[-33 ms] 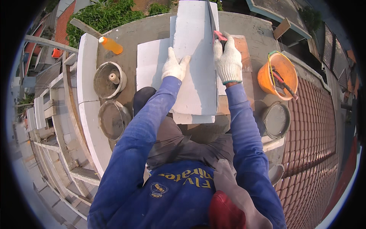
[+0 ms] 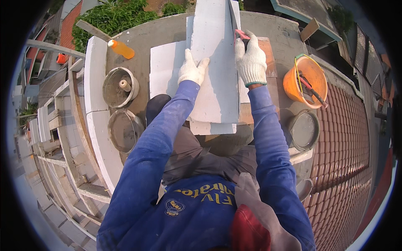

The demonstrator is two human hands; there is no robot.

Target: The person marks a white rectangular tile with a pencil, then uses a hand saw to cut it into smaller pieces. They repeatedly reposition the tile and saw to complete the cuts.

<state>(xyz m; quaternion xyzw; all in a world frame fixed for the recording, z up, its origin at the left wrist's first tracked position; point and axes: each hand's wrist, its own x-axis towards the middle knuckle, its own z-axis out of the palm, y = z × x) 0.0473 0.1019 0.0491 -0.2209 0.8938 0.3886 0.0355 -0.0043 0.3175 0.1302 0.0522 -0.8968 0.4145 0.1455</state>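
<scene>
While I am watching through the head view, the left hand (image 2: 191, 69) in a knitted white glove is lying flat and open on a smooth pale rectangular block (image 2: 215, 62), which is resting atop other white blocks on the grey concrete ledge (image 2: 167, 29). The right hand (image 2: 250, 60), likewise gloved, is curling around a pink-handled tool (image 2: 242, 35) at the block's right edge. 1 round orange plastic bucket (image 2: 305, 81) is sitting nearby.

White knit gloves on both hands (image 2: 192, 71), blue long sleeves, grey trousers.
</scene>
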